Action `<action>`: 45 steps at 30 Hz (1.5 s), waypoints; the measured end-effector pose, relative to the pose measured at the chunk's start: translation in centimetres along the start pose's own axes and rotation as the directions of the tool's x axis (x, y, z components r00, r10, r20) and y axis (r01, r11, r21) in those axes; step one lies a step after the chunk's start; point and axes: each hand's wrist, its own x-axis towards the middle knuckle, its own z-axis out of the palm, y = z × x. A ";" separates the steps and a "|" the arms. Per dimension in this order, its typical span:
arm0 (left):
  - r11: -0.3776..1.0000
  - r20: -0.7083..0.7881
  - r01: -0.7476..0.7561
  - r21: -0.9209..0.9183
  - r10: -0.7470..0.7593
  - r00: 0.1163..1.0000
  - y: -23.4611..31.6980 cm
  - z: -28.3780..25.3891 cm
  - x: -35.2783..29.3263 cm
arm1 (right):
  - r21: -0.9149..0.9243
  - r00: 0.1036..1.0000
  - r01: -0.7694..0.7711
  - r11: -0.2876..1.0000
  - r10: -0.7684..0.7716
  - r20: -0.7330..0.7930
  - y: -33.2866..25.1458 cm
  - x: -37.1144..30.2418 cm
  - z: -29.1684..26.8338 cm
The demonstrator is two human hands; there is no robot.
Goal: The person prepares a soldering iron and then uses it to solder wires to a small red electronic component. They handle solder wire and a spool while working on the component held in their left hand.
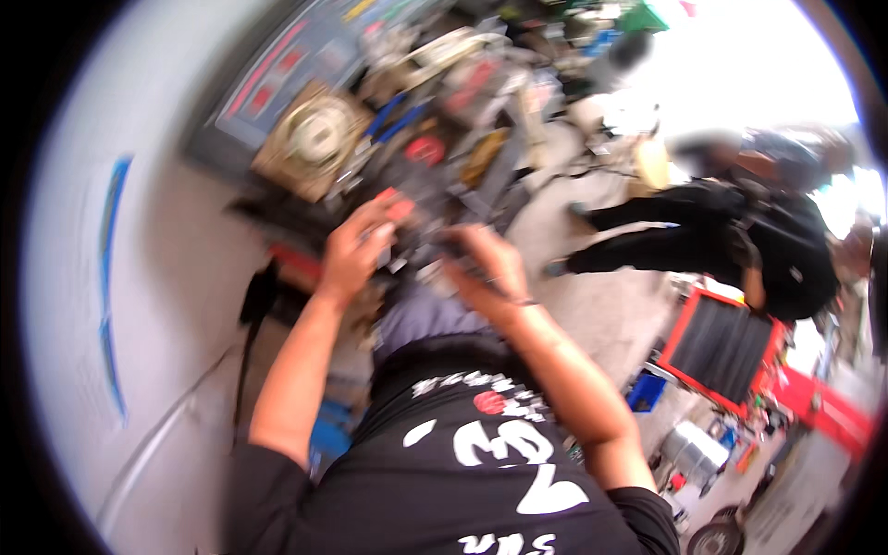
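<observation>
Red small piece (398, 204) clamped in fingers of left hand (351, 248), over cluttered desk (393, 173). Right hand (488, 262) near, fingers curled; cannot tell through blur if gripping anything. Beyond: blue-handled tool (380, 115), pale disc (319, 134) on brown board (276, 159).

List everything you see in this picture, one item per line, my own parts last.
Panel: one, grey, upper left
Board: one, brown, below panel
Disc: one, whitish, on board
Handles: two, blue, right of board
Ring: one, red, upper centre
Small piece: one, red, at left fingertips
Strips: count unclear, blue, far left
Co-worker: one, black clothes, right
Cabinet: one, red and black, right
Bin: one, blue, left of cabinet
Drum: one, silver, lower right
Other clutter: too blurred to count
Shirt: one, black, bottom centre
Left hand, right hand: two, bare, centre
</observation>
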 end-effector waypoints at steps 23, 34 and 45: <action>0.991 -0.012 -0.044 -0.130 0.043 0.999 -1.1 1.2 -0.2 | 0.242 0.994 -0.040 0.969 0.063 -0.091 -1.9 -2.1 -5.2; 0.988 -0.047 -0.045 -0.147 0.039 0.998 8.0 9.0 -4.3 | 0.980 0.881 -0.039 0.193 0.470 -0.058 0.7 -9.0 -13.6; 0.999 0.192 -0.013 0.039 0.005 0.981 10.9 22.2 -4.6 | 0.960 0.750 0.272 0.065 0.611 -0.254 7.4 -12.3 -20.8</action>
